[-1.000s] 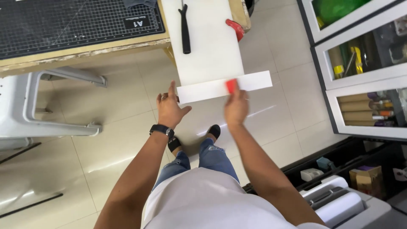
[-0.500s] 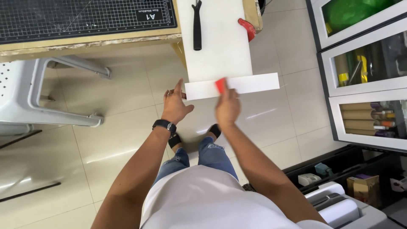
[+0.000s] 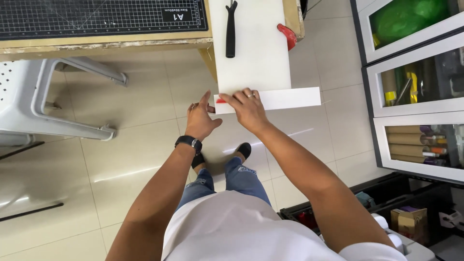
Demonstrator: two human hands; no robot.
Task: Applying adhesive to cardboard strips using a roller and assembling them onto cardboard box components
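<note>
A long white sheet (image 3: 256,48) hangs over the edge of a wooden table (image 3: 111,42), and its near end is folded into a white strip (image 3: 285,98) that sticks out to the right. My right hand (image 3: 248,107) presses a small red tool (image 3: 221,101) against the strip's left end. Just left of it, my left hand (image 3: 199,118), with a black watch on the wrist, touches the strip's left edge with its fingertips. A black-handled tool (image 3: 231,30) lies on the sheet farther up.
A black cutting mat (image 3: 96,17) covers the table at left. A red clamp (image 3: 288,35) grips the table's right edge. A white plastic stool (image 3: 43,101) stands at left. Glass-fronted cabinets (image 3: 415,82) with rolls line the right. Open boxes (image 3: 411,217) sit on the floor at lower right.
My right hand has slid the red tool leftward along the folded strip, from its middle to its left end. My left hand stayed at the left edge. The camera moved closer.
</note>
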